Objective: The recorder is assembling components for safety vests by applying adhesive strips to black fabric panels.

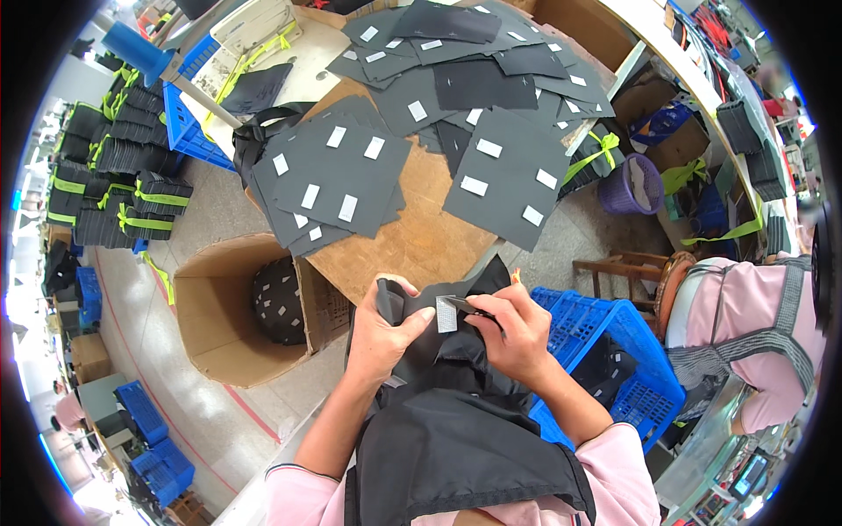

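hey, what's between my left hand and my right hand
The head view shows a dark grey flat piece bearing a white rectangular label, plus the tip of a slim dark tool.

Matt smoothness is shown by the sheet (425, 342) at six o'clock, glossy plastic by the crate (649, 399) at four, cardboard by the box (210, 337) near nine.

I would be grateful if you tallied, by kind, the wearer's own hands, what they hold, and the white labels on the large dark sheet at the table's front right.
Hands: 2 (left hand, right hand)
Small dark tool: 1
Dark grey piece: 1
White labels on the large dark sheet: 4
Total: 8
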A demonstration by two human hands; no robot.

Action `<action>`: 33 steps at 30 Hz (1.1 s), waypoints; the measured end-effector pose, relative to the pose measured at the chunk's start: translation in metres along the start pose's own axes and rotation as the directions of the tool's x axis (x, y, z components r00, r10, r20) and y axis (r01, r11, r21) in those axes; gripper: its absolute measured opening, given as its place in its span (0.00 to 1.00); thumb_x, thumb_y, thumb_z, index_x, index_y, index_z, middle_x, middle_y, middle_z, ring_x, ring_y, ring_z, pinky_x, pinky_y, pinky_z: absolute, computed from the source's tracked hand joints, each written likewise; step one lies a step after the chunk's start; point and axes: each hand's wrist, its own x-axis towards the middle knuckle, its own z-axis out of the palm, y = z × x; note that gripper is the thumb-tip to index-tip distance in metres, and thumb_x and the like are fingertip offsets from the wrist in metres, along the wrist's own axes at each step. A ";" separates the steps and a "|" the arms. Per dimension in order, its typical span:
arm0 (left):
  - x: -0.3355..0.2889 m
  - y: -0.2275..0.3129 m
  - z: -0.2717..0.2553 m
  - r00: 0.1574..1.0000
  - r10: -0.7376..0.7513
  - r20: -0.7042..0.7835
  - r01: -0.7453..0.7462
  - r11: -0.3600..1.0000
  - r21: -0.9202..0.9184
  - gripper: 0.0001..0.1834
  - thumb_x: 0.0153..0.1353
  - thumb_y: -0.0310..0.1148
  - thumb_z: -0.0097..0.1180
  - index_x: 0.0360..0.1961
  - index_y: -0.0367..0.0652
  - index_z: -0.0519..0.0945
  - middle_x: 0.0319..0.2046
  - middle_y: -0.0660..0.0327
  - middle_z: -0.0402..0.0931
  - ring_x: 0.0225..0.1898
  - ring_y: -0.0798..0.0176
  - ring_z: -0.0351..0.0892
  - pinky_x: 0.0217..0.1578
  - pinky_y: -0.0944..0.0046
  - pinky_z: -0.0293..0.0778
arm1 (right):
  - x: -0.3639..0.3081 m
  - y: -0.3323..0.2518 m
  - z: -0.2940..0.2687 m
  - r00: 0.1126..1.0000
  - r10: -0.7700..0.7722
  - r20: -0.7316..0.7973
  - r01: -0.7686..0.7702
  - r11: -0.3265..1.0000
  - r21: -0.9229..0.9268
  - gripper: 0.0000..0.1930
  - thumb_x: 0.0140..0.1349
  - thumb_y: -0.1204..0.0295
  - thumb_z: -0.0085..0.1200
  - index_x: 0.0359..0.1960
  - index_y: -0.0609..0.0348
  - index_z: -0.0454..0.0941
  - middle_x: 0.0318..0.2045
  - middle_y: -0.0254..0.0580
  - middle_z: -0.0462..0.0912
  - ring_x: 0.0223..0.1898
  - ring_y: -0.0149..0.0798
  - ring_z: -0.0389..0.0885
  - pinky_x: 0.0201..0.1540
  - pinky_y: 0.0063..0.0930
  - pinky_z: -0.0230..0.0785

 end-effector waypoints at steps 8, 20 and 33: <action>0.000 0.001 0.002 1.000 0.005 -0.019 -0.006 1.000 -0.030 0.13 0.48 0.22 0.60 0.35 0.42 0.71 0.29 0.69 0.68 0.31 0.77 0.66 0.34 0.76 0.64 | -0.005 -0.006 0.003 0.999 0.032 -0.031 -0.031 0.999 0.021 0.16 0.42 0.77 0.64 0.36 0.59 0.77 0.26 0.41 0.75 0.23 0.40 0.74 0.24 0.27 0.66; 0.002 -0.003 0.000 0.999 -0.038 -0.025 0.036 0.995 -0.093 0.14 0.48 0.21 0.61 0.36 0.41 0.72 0.31 0.67 0.71 0.34 0.75 0.70 0.37 0.74 0.67 | -0.005 -0.008 0.012 0.996 0.075 -0.055 -0.076 0.997 -0.027 0.15 0.42 0.76 0.64 0.35 0.58 0.77 0.25 0.38 0.73 0.21 0.37 0.73 0.22 0.27 0.65; 0.113 0.052 -0.118 0.903 0.239 -0.357 -0.180 0.965 0.190 0.33 0.45 0.32 0.68 0.53 0.41 0.68 0.46 0.56 0.71 0.47 0.59 0.71 0.50 0.60 0.66 | -0.003 0.098 0.011 0.478 0.874 -0.093 -0.607 0.405 0.684 0.23 0.53 0.77 0.58 0.51 0.60 0.65 0.24 0.26 0.65 0.21 0.19 0.60 0.19 0.12 0.55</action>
